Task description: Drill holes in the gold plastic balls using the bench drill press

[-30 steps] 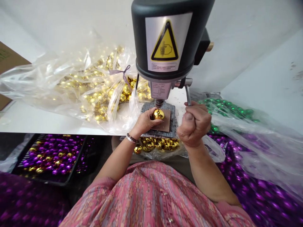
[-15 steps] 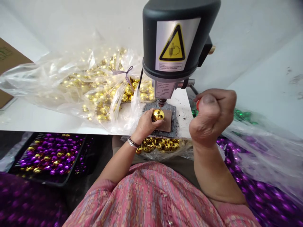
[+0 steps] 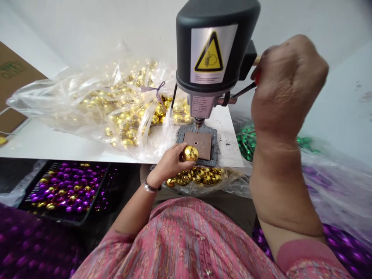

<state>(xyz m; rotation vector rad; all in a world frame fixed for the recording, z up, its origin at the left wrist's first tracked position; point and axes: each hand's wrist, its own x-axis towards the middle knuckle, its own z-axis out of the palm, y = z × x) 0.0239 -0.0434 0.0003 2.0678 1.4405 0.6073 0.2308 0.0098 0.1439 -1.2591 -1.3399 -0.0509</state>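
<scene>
My left hand (image 3: 170,164) grips a shiny gold ball (image 3: 190,153) in its fingers, just off the near edge of a brown plate (image 3: 198,144) with small holes. That plate lies on the grey base (image 3: 210,133) of a black bench drill (image 3: 216,58). The drill's bit (image 3: 198,124) points down, above the plate and apart from the ball. High at the right, my right hand (image 3: 287,89) is a fist around the red-handled feed lever (image 3: 247,88) of the drill. A bracelet circles my left wrist.
Behind the drill, a clear plastic bag (image 3: 128,112) of gold balls lies on a white table (image 3: 226,149). Nearer me are loose gold balls (image 3: 197,176) on plastic. A black tray (image 3: 68,188) holds purple and gold balls. Bagged green balls (image 3: 247,141) and purple balls (image 3: 348,244) lie right.
My left hand has drawn the gold ball off the plate, away from the bit, toward me. My right fist has risen up and to the right with the lever.
</scene>
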